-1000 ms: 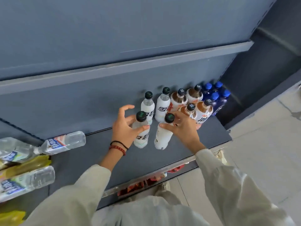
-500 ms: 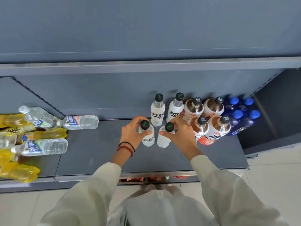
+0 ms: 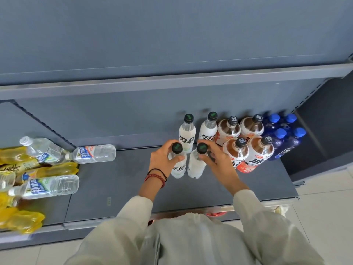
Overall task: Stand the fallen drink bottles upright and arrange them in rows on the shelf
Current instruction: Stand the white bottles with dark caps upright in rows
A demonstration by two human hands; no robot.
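Observation:
Two white drink bottles with black caps stand upright side by side on the grey shelf (image 3: 122,184). My left hand (image 3: 162,160) grips the left one (image 3: 179,169) around its neck. Around the neck of the right one (image 3: 195,166) curl the fingers of my right hand (image 3: 216,159). Behind them stand two more white bottles (image 3: 187,133), then several brown tea bottles (image 3: 258,152) and blue bottles (image 3: 282,138) in rows to the right. At the far left, clear water bottles (image 3: 95,153) and yellow bottles (image 3: 21,219) lie fallen in a heap.
An upper shelf board (image 3: 172,81) overhangs the back of the shelf. The shelf's front edge runs just before my sleeves. A pale tiled floor (image 3: 328,203) lies to the right. Bare shelf surface spreads between the fallen heap and the standing rows.
The view has swung left and level, bringing the fallen heap into sight. Both white bottles, tilted a second ago, now stand upright and close together under my hands.

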